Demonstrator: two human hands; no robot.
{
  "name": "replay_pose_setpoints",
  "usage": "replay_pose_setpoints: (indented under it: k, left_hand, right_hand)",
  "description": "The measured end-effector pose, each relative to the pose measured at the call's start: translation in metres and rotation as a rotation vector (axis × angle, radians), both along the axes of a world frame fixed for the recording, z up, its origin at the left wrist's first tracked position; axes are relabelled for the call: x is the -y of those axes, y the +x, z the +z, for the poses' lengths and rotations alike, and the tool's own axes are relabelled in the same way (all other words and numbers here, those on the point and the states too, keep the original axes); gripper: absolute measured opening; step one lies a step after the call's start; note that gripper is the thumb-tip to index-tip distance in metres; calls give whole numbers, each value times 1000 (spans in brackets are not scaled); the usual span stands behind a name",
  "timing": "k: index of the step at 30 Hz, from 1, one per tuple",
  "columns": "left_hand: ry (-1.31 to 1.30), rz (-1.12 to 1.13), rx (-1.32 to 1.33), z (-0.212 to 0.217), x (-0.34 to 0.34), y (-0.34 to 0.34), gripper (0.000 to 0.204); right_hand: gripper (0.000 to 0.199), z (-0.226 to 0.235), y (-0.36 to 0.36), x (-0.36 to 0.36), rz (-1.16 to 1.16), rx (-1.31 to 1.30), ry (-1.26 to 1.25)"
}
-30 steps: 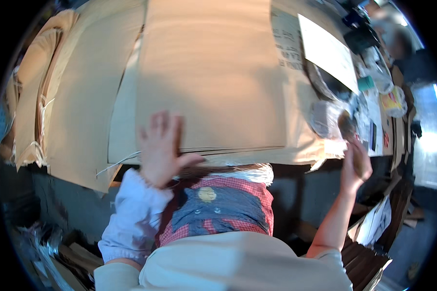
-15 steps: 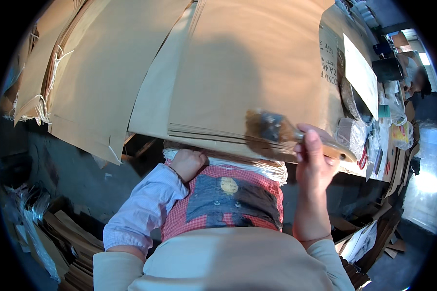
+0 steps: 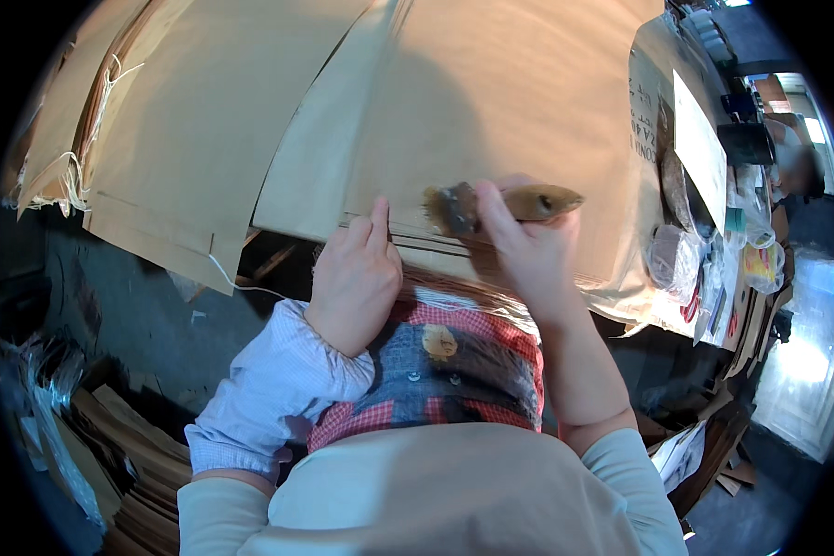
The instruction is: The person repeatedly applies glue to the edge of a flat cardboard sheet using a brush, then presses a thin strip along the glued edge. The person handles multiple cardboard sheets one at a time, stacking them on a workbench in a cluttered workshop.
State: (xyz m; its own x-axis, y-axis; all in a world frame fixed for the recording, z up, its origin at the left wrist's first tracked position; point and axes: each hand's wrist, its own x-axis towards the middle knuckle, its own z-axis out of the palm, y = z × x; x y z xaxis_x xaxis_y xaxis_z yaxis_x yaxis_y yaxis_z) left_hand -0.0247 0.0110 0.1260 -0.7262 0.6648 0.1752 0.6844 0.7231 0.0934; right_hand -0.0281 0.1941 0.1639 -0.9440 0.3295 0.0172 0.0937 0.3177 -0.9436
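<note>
While gripping a wooden-handled brush (image 3: 496, 206), right hand (image 3: 525, 250) closed, bristles on the near edge of the stacked brown sheets (image 3: 491, 102). Left hand (image 3: 354, 278) flat, fingers loose, pressing that edge beside it.

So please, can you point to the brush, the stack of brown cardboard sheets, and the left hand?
brush (image 3: 505, 204), head view, on the wooden handle near the bristles.
stack of brown cardboard sheets (image 3: 491, 102), head view, on the top sheet's flat face.
left hand (image 3: 354, 278), head view, on the back of the hand.
</note>
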Motion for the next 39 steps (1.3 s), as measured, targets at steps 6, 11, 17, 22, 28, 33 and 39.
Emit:
replay_pose_setpoints:
  k: [6, 11, 17, 22, 28, 33, 39]
  left_hand:
    - [-99, -8, 41, -2, -4, -3, 16]
    - [-108, 1, 49, -6, -8, 0, 12]
    - [-29, 32, 100, 0, -12, 1, 12]
    - [107, -188, 138, -12, 8, 25, 22]
    - [67, -460, 339, -136, 12, 17, 15]
    - [83, -352, 299, -75, 6, 25, 13]
    - [362, -317, 406, 29, -2, 37, 7]
  right_hand:
    - [22, 3, 39, -86, -146, -21, 710]
    - [24, -20, 62, -136, -250, 59, 747]
    - [23, -5, 44, -126, -118, 60, 919]
    - [14, 29, 108, -213, -533, -425, -268]
    - [40, -23, 161, -310, -245, 69, 1270]
    - [40, -1, 174, -240, -367, -107, 966]
    - [27, -34, 155, -87, 335, -180, 230]
